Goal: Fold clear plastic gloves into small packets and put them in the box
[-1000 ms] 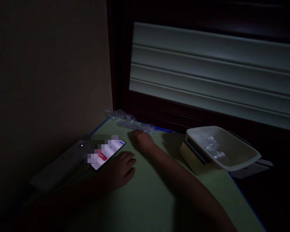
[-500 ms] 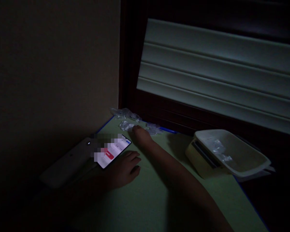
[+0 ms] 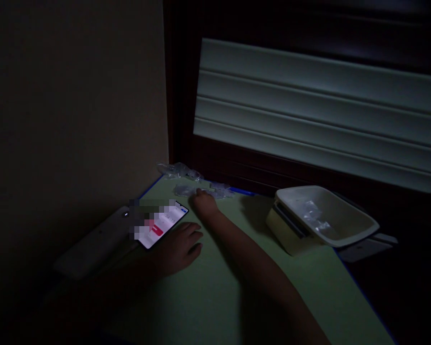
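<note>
My right hand reaches to the far part of the green tabletop, its fingers curled in and mostly hidden. It is against a crumpled clear plastic bag; what its fingers hold, if anything, cannot be made out. Another clear plastic piece lies just beyond it to the right, and a further clear bag sits at the far corner. My left hand rests palm down on the table, fingers loosely stretched and apart. Beside it lies a lit phone, partly blurred out, showing a timer-like screen.
A pale plastic tub stands tilted at the right edge with clear plastic pieces inside. A blue pen-like item lies along the far edge. A long pale device with a small light lies left. Wall and slatted panel border the dim table.
The view has shifted slightly, moving the scene left. The plastic bag by my right hand looks flatter and more spread. My left hand stays in place beside the phone.
</note>
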A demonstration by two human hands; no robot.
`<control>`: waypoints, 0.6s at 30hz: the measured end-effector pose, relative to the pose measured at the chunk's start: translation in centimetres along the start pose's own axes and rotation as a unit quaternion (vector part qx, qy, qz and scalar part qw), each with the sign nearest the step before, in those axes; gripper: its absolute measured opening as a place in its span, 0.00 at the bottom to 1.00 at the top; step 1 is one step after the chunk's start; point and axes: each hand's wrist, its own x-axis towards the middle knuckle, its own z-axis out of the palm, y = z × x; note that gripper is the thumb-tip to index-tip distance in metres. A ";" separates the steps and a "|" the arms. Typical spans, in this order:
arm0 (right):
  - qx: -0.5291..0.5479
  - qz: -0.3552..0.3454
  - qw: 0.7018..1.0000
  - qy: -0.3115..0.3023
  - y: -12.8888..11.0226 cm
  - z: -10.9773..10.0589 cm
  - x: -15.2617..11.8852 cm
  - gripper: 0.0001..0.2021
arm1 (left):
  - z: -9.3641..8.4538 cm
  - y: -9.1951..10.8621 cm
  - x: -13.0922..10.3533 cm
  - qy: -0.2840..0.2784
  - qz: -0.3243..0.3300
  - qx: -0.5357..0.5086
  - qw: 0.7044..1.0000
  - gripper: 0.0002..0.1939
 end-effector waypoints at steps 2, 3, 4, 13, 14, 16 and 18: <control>0.024 0.006 1.000 0.008 0.0 0.2 0.2 0.16 | 0.1 -0.1 0.0 0.002 -0.004 -0.017 1.000 0.09; 0.039 0.009 0.999 0.015 0.1 0.3 0.3 0.16 | 0.2 -0.1 0.0 0.005 -0.008 -0.028 1.000 0.09; 0.056 0.013 0.998 0.024 0.1 0.4 0.3 0.16 | 0.2 -0.2 -0.1 0.009 -0.013 -0.041 0.999 0.10; 0.293 0.037 0.945 0.141 1.3 -2.0 -3.5 0.10 | 1.2 -1.4 0.8 0.128 -0.176 -0.245 0.945 0.17; 0.325 0.025 0.935 0.138 1.4 -2.3 -4.6 0.11 | 1.2 -1.5 1.1 0.135 -0.196 -0.271 0.933 0.19; 0.385 -0.004 0.916 0.114 1.3 -2.8 -7.4 0.11 | 1.0 -1.4 1.4 0.129 -0.222 -0.320 0.912 0.23; 0.434 -0.030 0.897 0.080 1.2 -2.8 -10.3 0.11 | 0.5 -0.9 1.5 0.104 -0.239 -0.357 0.897 0.23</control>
